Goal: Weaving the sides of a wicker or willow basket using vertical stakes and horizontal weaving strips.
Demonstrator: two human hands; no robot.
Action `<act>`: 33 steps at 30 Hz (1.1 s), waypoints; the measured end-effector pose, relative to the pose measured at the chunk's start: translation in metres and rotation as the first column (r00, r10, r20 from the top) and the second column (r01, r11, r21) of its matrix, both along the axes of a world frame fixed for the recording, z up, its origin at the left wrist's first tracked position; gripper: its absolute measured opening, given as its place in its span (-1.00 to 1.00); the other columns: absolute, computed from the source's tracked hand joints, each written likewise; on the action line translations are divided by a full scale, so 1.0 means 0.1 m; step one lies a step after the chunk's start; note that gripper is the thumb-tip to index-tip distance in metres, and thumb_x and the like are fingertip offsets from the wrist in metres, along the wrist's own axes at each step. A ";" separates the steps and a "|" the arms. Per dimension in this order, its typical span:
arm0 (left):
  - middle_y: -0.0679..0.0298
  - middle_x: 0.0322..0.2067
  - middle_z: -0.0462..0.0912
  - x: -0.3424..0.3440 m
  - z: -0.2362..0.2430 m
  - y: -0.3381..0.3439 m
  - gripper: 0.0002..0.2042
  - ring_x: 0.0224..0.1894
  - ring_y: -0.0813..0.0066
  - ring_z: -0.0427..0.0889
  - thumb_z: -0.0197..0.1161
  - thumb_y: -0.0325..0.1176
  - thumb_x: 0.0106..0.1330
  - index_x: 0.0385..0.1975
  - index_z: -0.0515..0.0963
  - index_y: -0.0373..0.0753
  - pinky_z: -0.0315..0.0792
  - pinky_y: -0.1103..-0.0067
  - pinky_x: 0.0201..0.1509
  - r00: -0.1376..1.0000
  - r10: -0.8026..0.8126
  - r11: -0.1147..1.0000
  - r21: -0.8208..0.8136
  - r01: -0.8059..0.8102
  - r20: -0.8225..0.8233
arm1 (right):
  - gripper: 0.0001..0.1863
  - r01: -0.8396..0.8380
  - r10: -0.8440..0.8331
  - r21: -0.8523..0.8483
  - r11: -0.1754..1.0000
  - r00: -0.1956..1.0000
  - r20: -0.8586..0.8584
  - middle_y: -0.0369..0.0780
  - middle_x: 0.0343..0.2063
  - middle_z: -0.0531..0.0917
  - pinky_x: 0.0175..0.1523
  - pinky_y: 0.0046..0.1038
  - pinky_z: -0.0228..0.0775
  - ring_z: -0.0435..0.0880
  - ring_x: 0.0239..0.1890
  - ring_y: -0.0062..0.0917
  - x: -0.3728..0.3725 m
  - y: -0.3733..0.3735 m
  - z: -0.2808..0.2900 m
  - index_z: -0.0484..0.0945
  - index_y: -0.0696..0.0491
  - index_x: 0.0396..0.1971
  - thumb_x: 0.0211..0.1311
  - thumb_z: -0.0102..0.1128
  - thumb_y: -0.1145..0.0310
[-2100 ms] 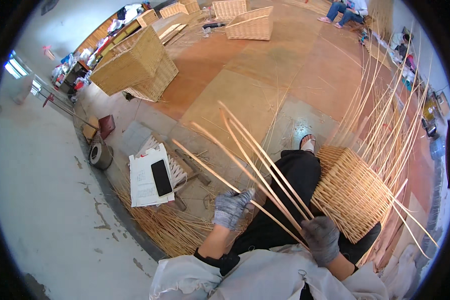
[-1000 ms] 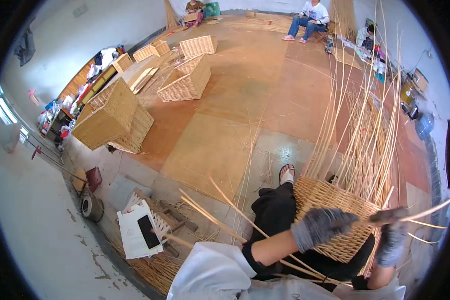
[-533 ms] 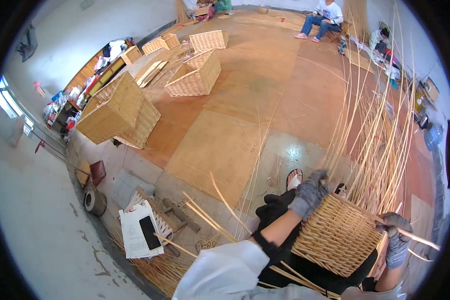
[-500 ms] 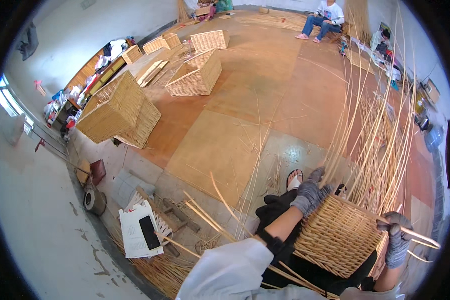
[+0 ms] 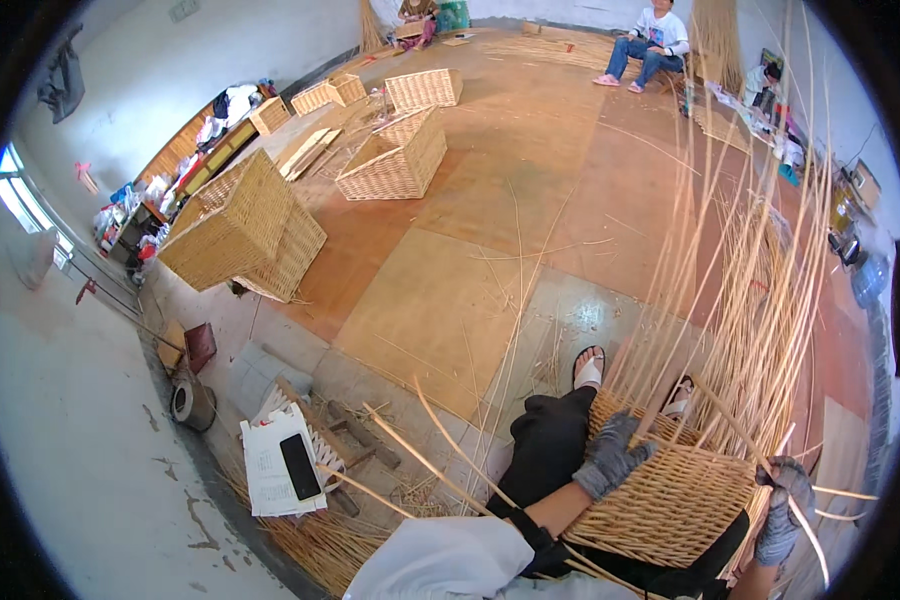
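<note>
A woven wicker basket (image 5: pixel 660 505) rests tilted across my lap, its long upright rods rising from the far side. My left hand (image 5: pixel 613 458), in a grey glove, is closed at the basket's rim. A blurred brown strip (image 5: pixel 658 405) rises from its fingers; I cannot tell its exact kind. At the basket's right corner my right hand (image 5: pixel 788 490), gloved too, pinches a pale willow rod (image 5: pixel 725 415), which runs up to the left and has its other end hanging below the hand.
Loose rods (image 5: pixel 448 470) jut out left of my lap. A phone (image 5: pixel 299 466) lies on papers on a low stool. Several wicker baskets (image 5: pixel 395 160) stand farther off on the board-covered floor. A seated person (image 5: pixel 653 45) is at the back, another person (image 5: pixel 416 22) farther left.
My left hand has come nearer to me along the basket's rim. The basket has tipped, showing its inner far side. The rod at my right hand has swung from sideways to upright.
</note>
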State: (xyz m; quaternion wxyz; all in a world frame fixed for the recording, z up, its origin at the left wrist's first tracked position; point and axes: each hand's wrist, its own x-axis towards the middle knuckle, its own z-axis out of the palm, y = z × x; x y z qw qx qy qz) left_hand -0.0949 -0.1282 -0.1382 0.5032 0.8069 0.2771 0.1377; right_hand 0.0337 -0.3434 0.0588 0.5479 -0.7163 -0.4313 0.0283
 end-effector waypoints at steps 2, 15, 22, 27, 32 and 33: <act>-0.11 0.08 0.35 -0.07 -0.03 0.04 -0.41 0.15 0.01 0.30 0.20 0.01 0.15 -0.01 0.41 -0.40 0.15 0.32 0.24 0.997 0.071 0.997 -0.003 -0.071 -0.001 | -0.59 -0.046 0.046 -0.007 0.999 0.999 0.007 -0.09 -0.38 0.56 -0.33 -0.49 0.42 0.57 -0.46 -0.45 -0.01 0.08 0.05 0.49 0.17 -0.33 0.16 0.15 0.06; -0.09 0.08 0.34 0.23 -0.03 0.39 -0.50 0.18 0.12 0.30 -0.08 -0.03 0.33 0.04 0.36 -0.36 0.11 0.41 0.28 0.996 -0.086 0.996 0.005 0.086 -0.025 | -0.61 -0.060 0.081 -0.142 0.988 0.985 0.152 -0.06 -0.39 0.59 -0.25 -0.43 0.43 0.58 -0.39 -0.40 -0.32 0.61 0.25 0.54 0.22 -0.40 0.16 0.14 0.11; 0.17 -0.32 0.60 0.19 -0.60 1.01 -0.74 -0.32 0.42 0.51 -0.02 -0.40 0.31 -0.07 0.47 -0.33 0.40 0.60 -0.17 0.996 0.064 0.794 -0.608 -0.009 0.068 | -0.77 -0.109 0.112 -0.263 0.959 0.994 -0.003 -0.14 -0.53 0.63 -0.35 -0.52 0.44 0.59 -0.50 -0.49 -0.32 1.29 0.11 0.58 0.24 -0.42 0.14 0.18 0.33; 0.22 -0.23 0.60 0.27 -0.53 0.99 -0.68 -0.34 0.56 0.50 0.02 -0.55 0.23 0.01 0.44 -0.36 0.39 0.69 -0.25 0.976 -0.134 0.702 -0.679 0.216 0.173 | -0.85 -0.128 0.105 -0.364 0.922 0.991 -0.082 -0.18 -0.57 0.64 -0.41 -0.58 0.45 0.58 -0.55 -0.56 -0.31 1.43 -0.08 0.59 0.26 -0.39 0.14 0.17 0.47; 0.24 -0.11 0.56 0.26 -0.58 0.99 -0.69 -0.13 0.51 0.50 0.04 -0.49 0.25 -0.01 0.45 -0.35 0.34 0.65 -0.04 0.982 -0.169 0.757 -0.626 0.184 0.084 | -0.88 -0.102 0.263 -0.489 0.866 0.925 0.274 -0.16 -0.62 0.62 -0.46 -0.55 0.43 0.57 -0.60 -0.54 -0.59 1.83 0.00 0.60 0.23 -0.44 0.11 0.16 0.49; 0.24 -0.09 0.55 0.25 -0.68 1.00 -0.70 -0.11 0.49 0.49 0.04 -0.49 0.25 -0.01 0.45 -0.35 0.32 0.65 0.00 0.982 -0.162 0.790 -0.583 0.190 0.101 | -0.88 -0.041 0.289 -0.571 0.820 0.890 0.352 -0.15 -0.63 0.61 -0.48 -0.54 0.43 0.57 -0.62 -0.51 -0.63 1.89 0.00 0.60 0.23 -0.44 0.10 0.17 0.48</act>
